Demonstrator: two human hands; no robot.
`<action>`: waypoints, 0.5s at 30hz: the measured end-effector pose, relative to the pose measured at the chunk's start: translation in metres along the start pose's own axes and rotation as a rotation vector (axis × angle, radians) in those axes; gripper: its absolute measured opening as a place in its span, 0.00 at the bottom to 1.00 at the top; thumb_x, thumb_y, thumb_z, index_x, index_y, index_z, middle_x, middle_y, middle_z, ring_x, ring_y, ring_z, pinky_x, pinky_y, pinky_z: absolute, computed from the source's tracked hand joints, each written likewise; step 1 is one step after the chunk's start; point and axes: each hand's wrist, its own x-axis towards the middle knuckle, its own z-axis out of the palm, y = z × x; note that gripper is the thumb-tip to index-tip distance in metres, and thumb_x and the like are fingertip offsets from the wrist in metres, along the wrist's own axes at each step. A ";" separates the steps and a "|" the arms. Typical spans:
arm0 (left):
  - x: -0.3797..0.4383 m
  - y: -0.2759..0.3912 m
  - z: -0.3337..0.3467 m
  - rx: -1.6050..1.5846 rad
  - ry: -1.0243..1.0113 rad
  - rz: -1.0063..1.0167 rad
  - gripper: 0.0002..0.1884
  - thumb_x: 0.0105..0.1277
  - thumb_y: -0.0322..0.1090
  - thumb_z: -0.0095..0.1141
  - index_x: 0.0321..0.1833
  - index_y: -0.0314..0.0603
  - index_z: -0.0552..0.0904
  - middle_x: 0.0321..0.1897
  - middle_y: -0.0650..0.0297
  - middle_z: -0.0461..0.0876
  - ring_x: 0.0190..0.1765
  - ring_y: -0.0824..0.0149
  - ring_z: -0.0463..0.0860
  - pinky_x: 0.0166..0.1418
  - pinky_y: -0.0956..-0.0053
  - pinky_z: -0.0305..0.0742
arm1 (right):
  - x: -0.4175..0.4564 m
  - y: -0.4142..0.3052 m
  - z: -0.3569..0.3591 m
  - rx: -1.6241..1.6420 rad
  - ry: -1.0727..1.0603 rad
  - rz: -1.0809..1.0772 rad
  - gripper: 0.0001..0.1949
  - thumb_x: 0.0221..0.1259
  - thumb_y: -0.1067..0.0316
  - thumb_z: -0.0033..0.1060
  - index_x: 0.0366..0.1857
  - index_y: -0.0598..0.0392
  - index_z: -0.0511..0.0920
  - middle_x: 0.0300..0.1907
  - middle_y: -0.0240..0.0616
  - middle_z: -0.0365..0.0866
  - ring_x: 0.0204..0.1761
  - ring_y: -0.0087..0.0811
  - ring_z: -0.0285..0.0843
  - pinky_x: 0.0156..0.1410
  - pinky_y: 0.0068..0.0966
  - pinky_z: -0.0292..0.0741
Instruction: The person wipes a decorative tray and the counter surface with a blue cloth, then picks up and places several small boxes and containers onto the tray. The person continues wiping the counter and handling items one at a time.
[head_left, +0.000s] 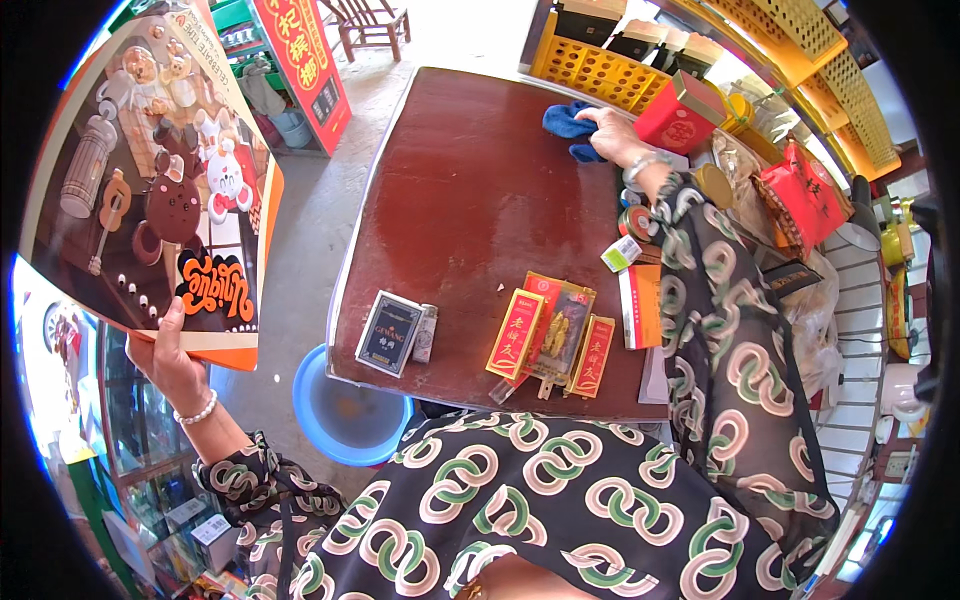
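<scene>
My left hand (174, 360) holds up a notebook with a cartoon cover (165, 180) by its lower edge, off to the left of the table. At the far right of the dark red tabletop (480, 187), my right hand (611, 135) grips a blue cloth (568, 121) that lies on the surface. On the near part of the table are a dark blue card-like box (390, 334) with a lighter (425, 334) beside it. Further right, a red-and-gold box (515, 334) leans over a clear-fronted package (559, 330), and a narrower red box (592, 356) stands close by.
A red gift box (679, 112) and yellow plastic crates (600, 64) border the far right edge. Small tins (636, 222) and an orange-and-white box (641, 306) sit along the right side. A blue basin (352, 412) is below the near left corner; a wooden chair (367, 26) stands beyond.
</scene>
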 end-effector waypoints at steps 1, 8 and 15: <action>-0.003 0.002 0.001 0.031 0.019 0.019 0.08 0.53 0.23 0.56 0.37 0.31 0.77 0.34 0.62 0.80 0.32 0.69 0.83 0.36 0.73 0.84 | 0.006 0.017 0.016 -0.073 -0.047 0.028 0.15 0.49 0.68 0.51 0.43 0.49 0.79 0.46 0.51 0.77 0.49 0.43 0.76 0.56 0.35 0.70; 0.001 -0.017 -0.011 0.019 0.111 -0.035 0.08 0.50 0.22 0.59 0.32 0.36 0.75 0.33 0.60 0.80 0.30 0.68 0.82 0.35 0.72 0.84 | -0.045 -0.048 0.024 -0.370 -0.495 -0.198 0.15 0.42 0.71 0.51 0.38 0.62 0.73 0.33 0.56 0.78 0.40 0.51 0.78 0.45 0.39 0.74; 0.009 -0.031 -0.010 -0.149 0.067 -0.066 0.11 0.49 0.19 0.58 0.36 0.36 0.76 0.35 0.61 0.81 0.33 0.67 0.82 0.39 0.73 0.82 | -0.058 -0.088 -0.021 0.275 -1.082 0.031 0.25 0.38 0.68 0.61 0.48 0.55 0.73 0.39 0.39 0.77 0.41 0.33 0.76 0.37 0.33 0.78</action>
